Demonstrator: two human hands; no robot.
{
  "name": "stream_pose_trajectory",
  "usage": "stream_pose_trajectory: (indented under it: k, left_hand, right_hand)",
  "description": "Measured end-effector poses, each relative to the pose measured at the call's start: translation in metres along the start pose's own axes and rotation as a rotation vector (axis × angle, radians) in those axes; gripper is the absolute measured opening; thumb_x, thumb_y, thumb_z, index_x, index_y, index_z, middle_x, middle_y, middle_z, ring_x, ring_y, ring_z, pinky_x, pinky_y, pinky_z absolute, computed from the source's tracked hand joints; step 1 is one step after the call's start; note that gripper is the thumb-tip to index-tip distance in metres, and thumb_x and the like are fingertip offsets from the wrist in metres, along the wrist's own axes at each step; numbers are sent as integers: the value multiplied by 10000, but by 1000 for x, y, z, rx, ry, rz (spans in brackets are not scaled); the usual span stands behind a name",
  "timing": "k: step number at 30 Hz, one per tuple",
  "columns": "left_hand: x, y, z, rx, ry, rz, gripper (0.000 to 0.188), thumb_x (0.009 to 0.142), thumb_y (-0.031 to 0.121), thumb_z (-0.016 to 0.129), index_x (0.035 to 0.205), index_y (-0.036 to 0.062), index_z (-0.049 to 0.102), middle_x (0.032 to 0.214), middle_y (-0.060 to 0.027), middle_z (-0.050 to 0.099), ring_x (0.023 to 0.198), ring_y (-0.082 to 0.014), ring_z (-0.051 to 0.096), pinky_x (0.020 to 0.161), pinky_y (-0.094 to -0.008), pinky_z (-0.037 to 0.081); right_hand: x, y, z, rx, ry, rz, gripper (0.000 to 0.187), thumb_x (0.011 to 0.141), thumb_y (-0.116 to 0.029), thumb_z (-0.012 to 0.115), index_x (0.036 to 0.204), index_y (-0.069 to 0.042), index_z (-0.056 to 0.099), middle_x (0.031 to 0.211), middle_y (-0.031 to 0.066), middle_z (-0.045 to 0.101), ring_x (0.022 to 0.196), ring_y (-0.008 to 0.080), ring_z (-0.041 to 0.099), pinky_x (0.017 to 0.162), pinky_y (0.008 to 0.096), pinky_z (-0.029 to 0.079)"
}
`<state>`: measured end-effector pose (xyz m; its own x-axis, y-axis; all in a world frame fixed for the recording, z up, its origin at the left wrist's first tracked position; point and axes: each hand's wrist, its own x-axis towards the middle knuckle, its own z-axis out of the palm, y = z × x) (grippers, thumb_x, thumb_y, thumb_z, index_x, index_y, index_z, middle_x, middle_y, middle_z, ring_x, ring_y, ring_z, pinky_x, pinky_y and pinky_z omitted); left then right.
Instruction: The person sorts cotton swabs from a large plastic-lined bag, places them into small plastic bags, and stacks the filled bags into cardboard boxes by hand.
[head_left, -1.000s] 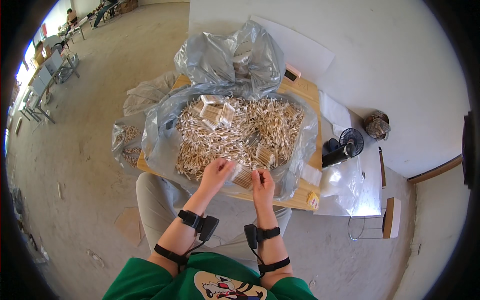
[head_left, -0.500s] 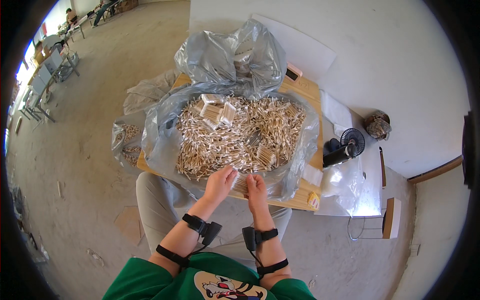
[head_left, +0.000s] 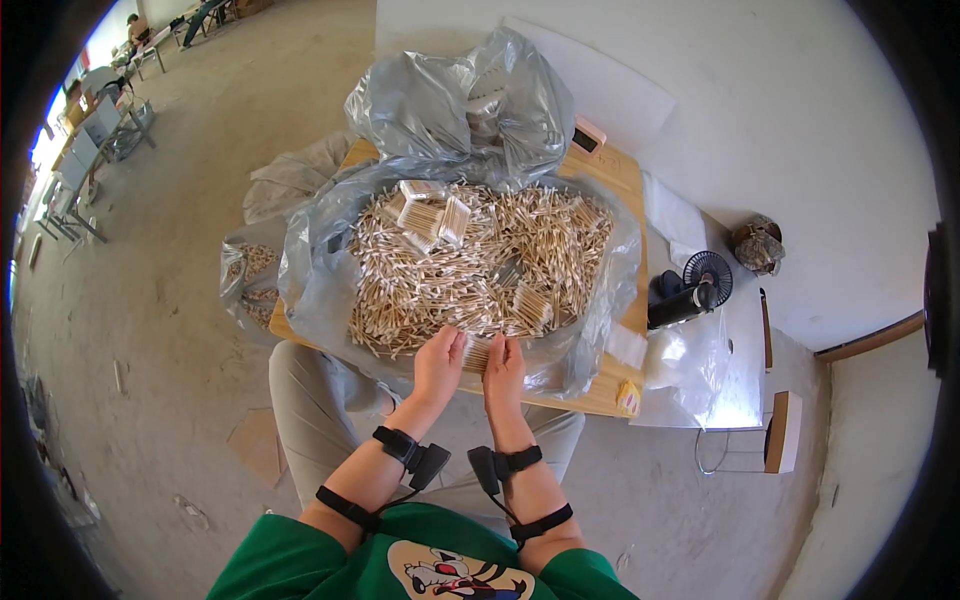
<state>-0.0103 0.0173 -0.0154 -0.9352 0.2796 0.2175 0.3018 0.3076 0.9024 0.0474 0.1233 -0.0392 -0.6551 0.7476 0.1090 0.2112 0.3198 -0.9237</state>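
Note:
Between my two hands, at the near edge of a heap of loose cotton swabs, is a small bundle of cotton swabs lined up side by side. My left hand grips its left end, and my right hand closes on its right end with the thumb up. The heap lies on a grey plastic bag spread open over a wooden table. Several clear packs of cotton swabs rest on the far part of the heap. Another neat stack of swabs lies on the right side.
A bulging grey bag stands at the table's far side. To the right, a side table holds a black fan, a dark cylinder and clear plastic bags. A bag of swabs hangs at the left. Other people sit far off at upper left.
My right hand has shifted slightly left and up, turning more upright. The bundle has tilted a little between my hands, and my left hand has moved slightly upward.

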Motion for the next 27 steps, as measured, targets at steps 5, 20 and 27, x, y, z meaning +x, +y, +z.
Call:
stream_pose_trajectory:
  k: [5,20,27]
  left_hand:
    - [2,-3,-7,-65,-13,-34,160,902,139,563,798,28,512,639,-191,518,587,-374,531,515,-383,409]
    - [6,-1,1,-78,70,-40,235,908,136,578,746,8,466,595,-134,442,508,-227,384,494,-318,373]
    - [5,-8,-8,-13,111,17,238,907,135,577,736,11,468,583,-143,452,492,-248,403,489,-324,376]
  right_hand:
    - [3,-15,-6,92,-47,232,337,969,-303,488,805,-12,533,602,31,476,559,96,432,495,282,363]
    - [7,-23,7,-39,78,-109,300,960,-254,513,788,-8,508,588,73,427,537,162,364,514,309,363]
    - [14,-16,-1,-72,111,-160,327,959,-262,517,763,0,518,572,77,448,515,155,380,492,312,352]
